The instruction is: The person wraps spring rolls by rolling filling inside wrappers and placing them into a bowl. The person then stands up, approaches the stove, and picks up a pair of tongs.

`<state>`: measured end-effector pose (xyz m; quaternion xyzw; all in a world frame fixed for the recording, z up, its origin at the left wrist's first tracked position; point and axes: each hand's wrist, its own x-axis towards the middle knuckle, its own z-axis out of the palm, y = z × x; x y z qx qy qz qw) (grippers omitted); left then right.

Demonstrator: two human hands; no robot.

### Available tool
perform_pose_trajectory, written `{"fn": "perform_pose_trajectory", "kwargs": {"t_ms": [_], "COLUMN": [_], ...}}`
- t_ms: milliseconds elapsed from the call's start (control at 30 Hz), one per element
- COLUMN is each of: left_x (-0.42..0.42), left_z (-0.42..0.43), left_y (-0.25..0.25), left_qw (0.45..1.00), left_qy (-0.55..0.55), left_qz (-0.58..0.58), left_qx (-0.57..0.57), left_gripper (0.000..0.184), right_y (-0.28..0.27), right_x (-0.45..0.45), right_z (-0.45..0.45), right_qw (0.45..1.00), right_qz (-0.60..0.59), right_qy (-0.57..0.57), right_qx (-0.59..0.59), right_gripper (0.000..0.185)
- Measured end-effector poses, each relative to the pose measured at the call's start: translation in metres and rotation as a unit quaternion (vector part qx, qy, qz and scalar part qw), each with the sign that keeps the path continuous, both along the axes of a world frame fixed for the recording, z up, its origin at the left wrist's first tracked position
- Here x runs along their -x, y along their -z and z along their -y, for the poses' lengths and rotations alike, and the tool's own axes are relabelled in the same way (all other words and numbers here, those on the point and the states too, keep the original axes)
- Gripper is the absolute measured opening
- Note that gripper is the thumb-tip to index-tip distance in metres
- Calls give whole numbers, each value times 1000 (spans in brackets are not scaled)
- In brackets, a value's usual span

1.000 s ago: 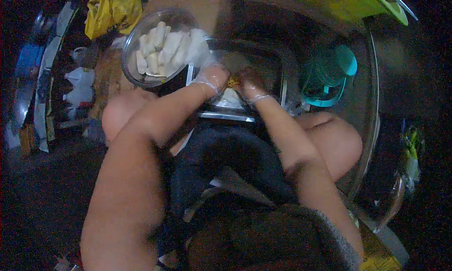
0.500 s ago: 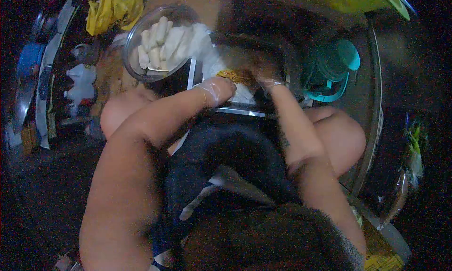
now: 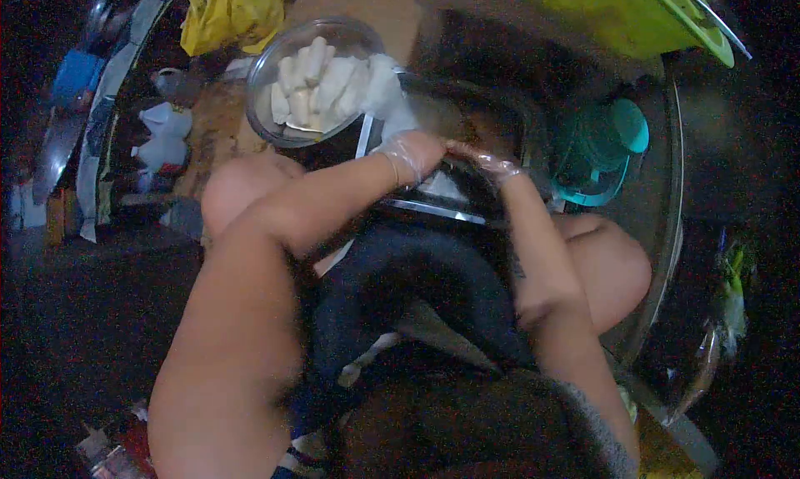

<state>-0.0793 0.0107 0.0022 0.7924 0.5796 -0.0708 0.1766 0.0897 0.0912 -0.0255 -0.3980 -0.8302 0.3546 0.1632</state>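
My left hand [image 3: 421, 156], in a clear plastic glove, is curled over a dark rectangular tray [image 3: 433, 210] between my knees. My right hand [image 3: 485, 160], gloved the same way, meets it from the right, fingertips close together. Both hands look closed, but what is between the fingers is hidden. Beneath them a white, thin sheet like a wrapper [image 3: 443, 185] lies in the tray. Other white sheets [image 3: 390, 96] hang over the tray's upper left side. Beside it stands a clear bowl [image 3: 260, 117] holding several white rolls [image 3: 307, 72].
A teal container with a handle [image 3: 596, 146] stands right of the tray. At the top left is a yellow plastic bag [image 3: 229, 17]; a large yellow-green basin [image 3: 658, 17] is at the upper right. White plastic jugs [image 3: 162, 137] stand on the left.
My hands have come together over the tray. The orange-brown filling visible on the white sheet before is now hidden. The whole view has shifted slightly, so things appear farther right and lower.
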Motion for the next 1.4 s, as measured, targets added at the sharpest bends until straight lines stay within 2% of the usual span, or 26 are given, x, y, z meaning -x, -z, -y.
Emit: {"fn": "perform_pose_trajectory", "kwargs": {"t_ms": [33, 133, 200, 233, 333, 433, 467, 500, 567, 633, 700, 833, 900, 933, 967, 1033, 1133, 1167, 1200, 1267, 1333, 1400], "left_x": [4, 14, 18, 22, 30, 25, 23, 22, 19, 18, 23, 30, 44, 44, 45, 31, 10, 2, -11, -20, -22, -23], "left_z": [-4, -16, -21, -27, -41, -35, -30, -25, -21, -17, -24, -37, -42, -41, -42, -32, -9, -1, 5, 14, 17, 15], "left_y": [-2, -5, -10, 6, 36, -4, -5, -5, -4, 7, 44, 55, 97, 97, 95, 36, 11, -2, 8, 32, 31, 28], "left_qw": [1000, 997, 998, 995, 991, 988, 990, 990, 992, 995, 997, 998, 989, 980, 988, 988, 969, 973, 979, 985, 989, 992], "left_qy": [-19, -69, -58, -86, -123, -151, -141, -133, -86, -11, -38, -32, -31, -30, -69, -148, -28, 30, 18, 24, 28, 24], "left_qz": [6, 32, 15, 35, 46, 35, 22, 9, -19, -48, -7, 48, 139, 184, 135, 35, 28, -7, -50, -10, -28, -52], "left_qx": [2, 23, 28, 35, 6, 27, -12, -49, -90, -91, -71, 4, -40, -62, -39, 10, -245, -227, -196, -169, -142, -117], "left_gripper": [23, 22, 23, 25, 27, 35, 38, 41, 47, 52, 50, 42, 37, 34, 30, 23, 15, 14, 16, 19, 21, 21], "right_y": [-7, -13, 3, 17, 83, 76, 39, -27, -38, 40, 56, 22, 20, 31, 43, 92, 98, 97, 87, 59, 31, 40], "right_x": [2, 9, 14, 12, 11, 11, 18, 30, 31, 18, 19, 25, 26, 25, 23, 14, 12, 14, 19, 22, 18, 15], "right_z": [3, 11, 17, 18, -7, -17, -8, 9, 11, -9, -16, -8, -9, -13, -17, -31, -32, -33, -32, -27, -14, -18], "right_qw": [998, 964, 989, 980, 988, 984, 994, 998, 998, 990, 993, 999, 997, 996, 993, 985, 990, 994, 996, 995, 968, 982], "right_qz": [-18, -12, 93, 143, 104, 114, 89, 64, 66, 122, 82, 41, 72, 90, 108, 129, 62, 64, 65, 95, 149, 122], "right_qy": [-51, -153, -117, -96, -26, -58, -31, -5, 3, -36, -44, -9, -8, -19, -30, -70, -127, -89, -51, -9, -2, -31], "right_qx": [20, 219, 9, -97, -113, -121, -61, 0, 18, -64, -66, -12, 1, 16, 31, 89, -16, -25, -34, 39, 201, 139], "right_gripper": [66, 73, 70, 69, 63, 57, 55, 53, 50, 46, 44, 41, 40, 39, 39, 37, 35, 35, 35, 36, 37, 38]}}
